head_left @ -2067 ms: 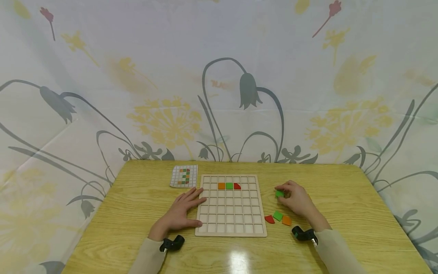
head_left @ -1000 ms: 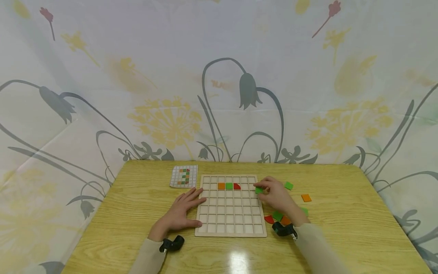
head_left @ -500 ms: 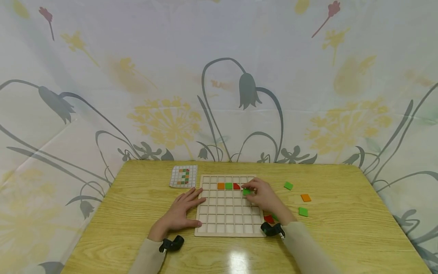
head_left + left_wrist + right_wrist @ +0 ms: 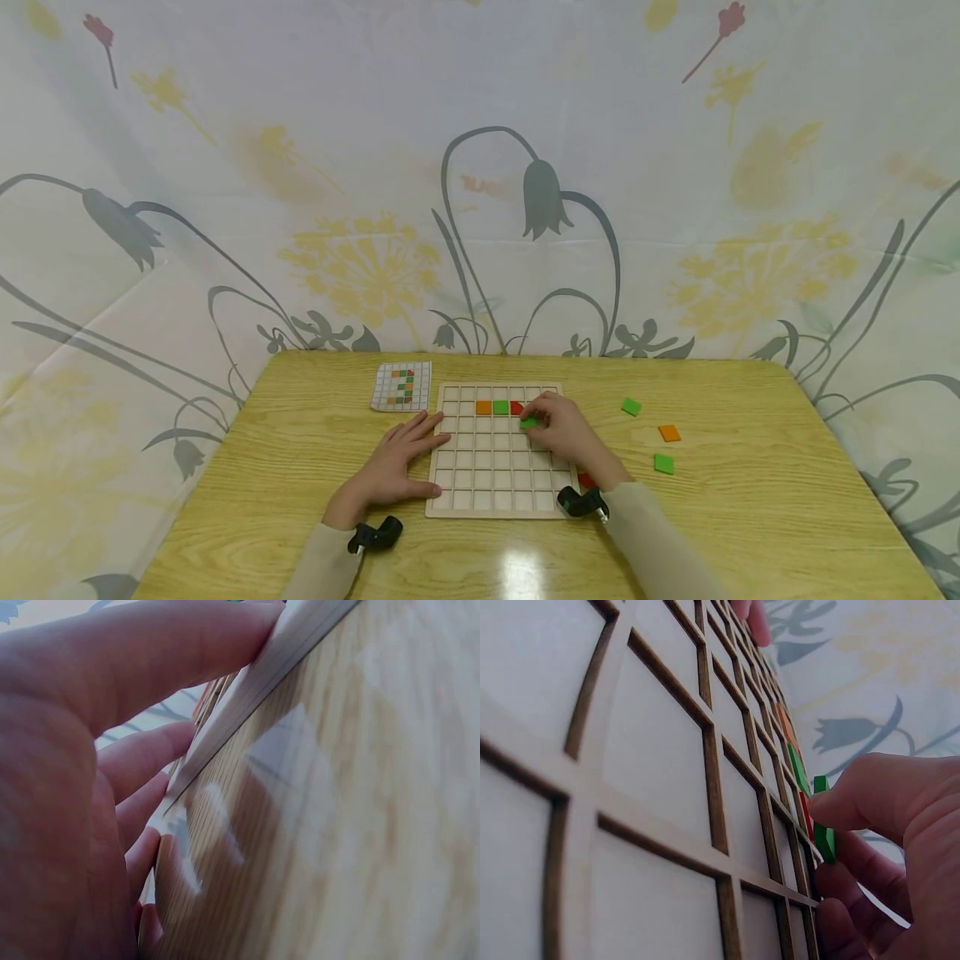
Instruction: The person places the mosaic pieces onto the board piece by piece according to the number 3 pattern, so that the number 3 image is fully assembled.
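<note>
The left hand [image 4: 390, 471] lay flat, fingers straight, against the left edge of the grid board [image 4: 480, 487]. On the board, the right hand [image 4: 558, 433] pinched a green tile [image 4: 528, 423] just below the red piece [image 4: 517, 407]. Loose tiles [image 4: 663, 463] lay to the right, well apart.

right hand [image 4: 558, 433] | carried green tile [image 4: 528, 423] from table onto grid board [image 4: 495, 492] (second row, below red piece [image 4: 516, 407])

Beige long sleeves [image 4: 330, 562], a small black wrist-mounted camera [image 4: 372, 533] at each cuff.
</note>
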Tool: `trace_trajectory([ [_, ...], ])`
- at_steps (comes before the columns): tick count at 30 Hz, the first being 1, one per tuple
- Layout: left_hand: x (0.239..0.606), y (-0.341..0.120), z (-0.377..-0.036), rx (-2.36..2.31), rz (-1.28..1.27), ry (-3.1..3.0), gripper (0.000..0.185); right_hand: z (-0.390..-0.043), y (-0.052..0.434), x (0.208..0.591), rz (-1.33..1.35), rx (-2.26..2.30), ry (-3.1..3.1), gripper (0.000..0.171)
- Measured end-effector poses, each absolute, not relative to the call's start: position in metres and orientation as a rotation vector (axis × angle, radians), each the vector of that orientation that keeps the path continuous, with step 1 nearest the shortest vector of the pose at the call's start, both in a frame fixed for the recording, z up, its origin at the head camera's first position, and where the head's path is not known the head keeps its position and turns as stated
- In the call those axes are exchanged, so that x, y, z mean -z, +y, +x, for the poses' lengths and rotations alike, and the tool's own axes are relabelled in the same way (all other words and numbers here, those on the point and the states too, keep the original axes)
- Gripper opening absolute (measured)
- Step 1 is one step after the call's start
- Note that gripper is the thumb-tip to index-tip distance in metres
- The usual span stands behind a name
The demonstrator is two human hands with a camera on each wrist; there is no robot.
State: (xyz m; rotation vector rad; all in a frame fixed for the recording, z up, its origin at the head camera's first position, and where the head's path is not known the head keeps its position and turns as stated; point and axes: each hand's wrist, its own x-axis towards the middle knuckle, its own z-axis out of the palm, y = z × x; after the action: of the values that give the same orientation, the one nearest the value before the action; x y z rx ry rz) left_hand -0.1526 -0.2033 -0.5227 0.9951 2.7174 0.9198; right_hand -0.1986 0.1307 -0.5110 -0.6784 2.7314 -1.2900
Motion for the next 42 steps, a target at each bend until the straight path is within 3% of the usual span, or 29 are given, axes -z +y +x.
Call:
trace_trajectory([
  [42,0.5234,-0.2026,-0.1531,-0.919,1.021,2.729,0.079,-0.1964,0.134,0.5162,-0.68,1.247,2.744,0.013],
])
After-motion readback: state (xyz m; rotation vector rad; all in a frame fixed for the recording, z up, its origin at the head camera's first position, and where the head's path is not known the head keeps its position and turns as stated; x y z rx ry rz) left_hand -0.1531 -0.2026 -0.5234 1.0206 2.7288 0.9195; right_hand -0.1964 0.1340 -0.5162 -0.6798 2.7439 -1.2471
